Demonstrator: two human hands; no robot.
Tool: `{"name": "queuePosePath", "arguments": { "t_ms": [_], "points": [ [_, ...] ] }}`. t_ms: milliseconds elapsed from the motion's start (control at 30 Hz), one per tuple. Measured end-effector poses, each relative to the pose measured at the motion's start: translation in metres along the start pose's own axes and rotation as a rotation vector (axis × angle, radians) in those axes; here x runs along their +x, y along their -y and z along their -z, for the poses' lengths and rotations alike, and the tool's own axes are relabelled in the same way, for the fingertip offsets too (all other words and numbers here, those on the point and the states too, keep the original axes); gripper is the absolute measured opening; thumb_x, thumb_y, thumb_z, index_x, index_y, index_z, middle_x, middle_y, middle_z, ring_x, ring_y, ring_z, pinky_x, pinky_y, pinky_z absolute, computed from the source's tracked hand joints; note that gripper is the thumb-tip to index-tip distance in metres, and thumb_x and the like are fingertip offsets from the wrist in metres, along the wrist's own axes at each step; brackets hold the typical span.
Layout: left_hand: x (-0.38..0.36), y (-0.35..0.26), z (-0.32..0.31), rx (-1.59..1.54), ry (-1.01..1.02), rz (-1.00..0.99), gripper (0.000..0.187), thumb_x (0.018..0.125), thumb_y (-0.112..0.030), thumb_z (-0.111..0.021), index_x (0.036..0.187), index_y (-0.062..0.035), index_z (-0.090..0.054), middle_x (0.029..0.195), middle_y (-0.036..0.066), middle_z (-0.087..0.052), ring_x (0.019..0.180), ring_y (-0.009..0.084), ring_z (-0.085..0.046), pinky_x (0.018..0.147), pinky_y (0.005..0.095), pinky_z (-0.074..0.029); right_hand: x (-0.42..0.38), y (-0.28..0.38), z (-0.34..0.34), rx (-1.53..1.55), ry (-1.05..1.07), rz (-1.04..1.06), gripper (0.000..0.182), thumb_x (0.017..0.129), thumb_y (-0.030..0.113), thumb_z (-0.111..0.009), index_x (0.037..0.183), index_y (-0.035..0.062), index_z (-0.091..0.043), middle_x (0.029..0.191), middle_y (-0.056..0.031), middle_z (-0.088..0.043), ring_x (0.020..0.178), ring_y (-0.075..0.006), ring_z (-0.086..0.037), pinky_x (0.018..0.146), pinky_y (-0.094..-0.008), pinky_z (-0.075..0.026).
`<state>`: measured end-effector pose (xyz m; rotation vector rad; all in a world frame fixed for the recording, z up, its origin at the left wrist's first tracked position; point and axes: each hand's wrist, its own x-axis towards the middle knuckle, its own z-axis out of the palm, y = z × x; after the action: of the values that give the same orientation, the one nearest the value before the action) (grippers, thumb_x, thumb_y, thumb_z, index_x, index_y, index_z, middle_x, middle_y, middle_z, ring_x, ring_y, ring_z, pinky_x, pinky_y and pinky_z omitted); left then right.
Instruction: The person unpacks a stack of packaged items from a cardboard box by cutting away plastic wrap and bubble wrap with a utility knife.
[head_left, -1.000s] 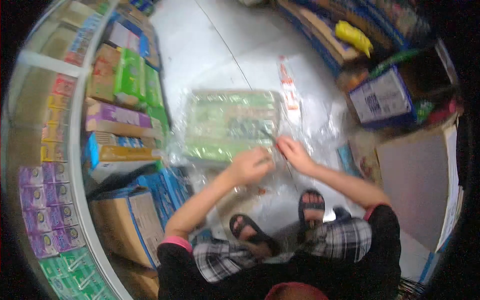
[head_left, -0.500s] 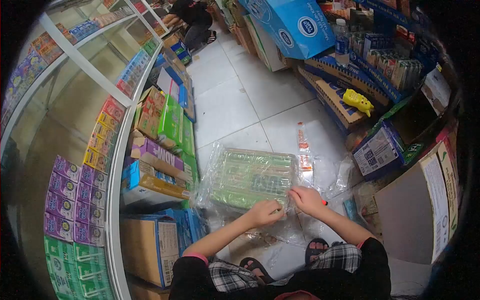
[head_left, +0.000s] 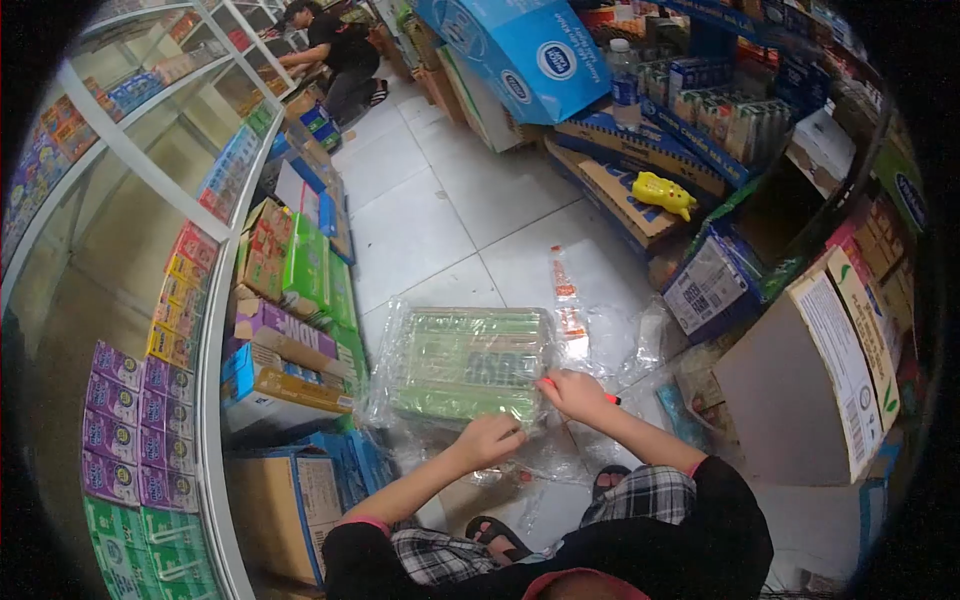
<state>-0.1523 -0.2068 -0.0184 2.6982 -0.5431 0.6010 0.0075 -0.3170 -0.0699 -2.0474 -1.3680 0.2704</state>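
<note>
A flat green package (head_left: 470,362) in clear plastic wrap (head_left: 385,375) lies on the floor tiles in front of me. At its near edge, my left hand (head_left: 487,440) is closed, with curled fingers pinching the wrap. My right hand (head_left: 577,396) is closed at the package's right corner, around a slim red-and-black tool (head_left: 612,399). Red shows on both sides of the fist; the fingers hide most of the tool, so its exact kind cannot be made out. Loose wrap spreads under both wrists and to the right.
Glass shelving with purple milk packs (head_left: 112,425) runs along the left, cartons (head_left: 285,500) beside it. On the right stand an open cardboard box (head_left: 790,390), a blue carton (head_left: 530,60), a water bottle (head_left: 625,90) and a yellow figure (head_left: 662,192). Another person (head_left: 345,55) crouches far ahead.
The view has shifted, so the scene sits further left. Both hands stay at the package's near right part; the right fist has turned slightly, showing more of the red tool.
</note>
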Motion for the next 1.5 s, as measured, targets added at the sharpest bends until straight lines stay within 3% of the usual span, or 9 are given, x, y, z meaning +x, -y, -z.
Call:
{"name": "queuePosePath", "arguments": {
  "t_ms": [267,367,433,633,733,867,933,1000,1500],
  "points": [
    [0.005,0.002,0.005,0.076,0.071,-0.032,0.021,0.062,-0.014,-0.061,0.079,-0.0086,-0.049,0.073,0.007,-0.052,0.062,0.0231,-0.052,0.046,0.0321,-0.041,0.015,0.015,0.009,-0.038,-0.039,0.039,0.036,0.076,0.04,-0.045,0.073,0.0058,-0.056,0.061,-0.0176,-0.055,0.058,-0.0312,-0.055,0.051,-0.0411,-0.044],
    [0.011,0.003,0.005,0.148,0.205,0.184,0.025,0.067,-0.023,-0.059,0.083,-0.0085,-0.048,0.067,0.007,-0.053,0.059,0.0242,-0.053,0.047,0.0344,-0.041,0.007,-0.001,0.001,0.204,0.044,-0.089,0.036,0.078,0.039,-0.043,0.075,0.005,-0.056,0.064,-0.0172,-0.055,0.062,-0.0315,-0.055,0.054,-0.04,-0.043],
    [0.034,0.006,0.011,0.21,0.244,0.734,0.029,0.072,-0.03,-0.053,0.085,-0.0054,-0.044,0.057,0.008,-0.054,0.05,0.0264,-0.053,0.044,0.0361,-0.039,0.006,0.002,0.005,0.294,0.052,-0.134,0.034,0.078,0.036,-0.044,0.076,0.0034,-0.056,0.063,-0.0176,-0.054,0.059,-0.0309,-0.054,0.053,-0.0375,-0.042],
    [0.047,0.044,-0.014,0.324,0.391,0.88,0.031,0.071,-0.026,-0.053,0.086,0.0005,-0.048,0.059,0.014,-0.057,0.054,0.0293,-0.057,0.047,0.038,-0.045,0.01,-0.004,0.01,0.639,-0.07,-0.258,0.033,0.082,0.026,-0.043,0.072,-0.003,-0.054,0.052,-0.006,-0.046,0.052,-0.0097,-0.041,0.049,-0.0262,-0.036],
    [0.047,0.048,-0.013,0.371,0.498,0.839,0.018,0.069,-0.016,-0.051,0.076,-0.0005,-0.057,0.063,0.015,-0.058,0.058,0.0282,-0.059,0.05,0.0364,-0.047,0.008,-0.004,0.018,0.625,-0.107,-0.272,0.035,0.081,0.032,-0.043,0.071,-0.0005,-0.052,0.053,-0.0155,-0.047,0.049,-0.0239,-0.048,0.049,-0.0336,-0.036],
    [0.058,0.039,-0.005,0.409,0.556,0.844,0.013,0.068,-0.008,-0.048,0.065,-0.0037,-0.059,0.067,0.014,-0.059,0.062,0.0271,-0.059,0.052,0.0358,-0.048,0.005,0.0,0.024,0.587,-0.109,-0.275,0.034,0.081,0.031,-0.044,0.071,-0.0006,-0.051,0.055,-0.0168,-0.048,0.051,-0.0277,-0.047,0.05,-0.0331,-0.037],
    [0.059,0.039,-0.004,0.366,0.563,0.845,0.011,0.066,-0.008,-0.049,0.068,-0.0024,-0.058,0.065,0.015,-0.058,0.062,0.0284,-0.058,0.052,0.0376,-0.047,0.005,0.0,0.025,0.606,-0.105,-0.269,0.034,0.08,0.03,-0.046,0.07,-0.0013,-0.05,0.054,-0.0155,-0.047,0.05,-0.0243,-0.046,0.05,-0.0323,-0.037],
    [0.056,0.039,-0.007,0.383,0.551,0.828,0.011,0.066,-0.009,-0.049,0.066,-0.0028,-0.058,0.065,0.015,-0.057,0.061,0.0284,-0.058,0.051,0.0372,-0.047,0.008,-0.001,0.021,0.683,-0.165,-0.237,0.029,0.08,0.026,-0.048,0.07,-0.0014,-0.052,0.05,-0.0048,-0.044,0.05,-0.0081,-0.041,0.047,-0.025,-0.034],
    [0.059,0.031,-0.003,0.395,0.584,0.735,0.011,0.067,-0.007,-0.048,0.064,-0.0047,-0.059,0.064,0.013,-0.058,0.061,0.0272,-0.059,0.051,0.0351,-0.047,-0.007,0.005,0.051,0.626,0.222,-0.272,0.038,0.072,0.036,-0.056,0.067,-0.0017,-0.052,0.055,-0.0118,-0.05,0.054,-0.0156,-0.049,0.052,-0.0309,-0.039]
  ]
}}
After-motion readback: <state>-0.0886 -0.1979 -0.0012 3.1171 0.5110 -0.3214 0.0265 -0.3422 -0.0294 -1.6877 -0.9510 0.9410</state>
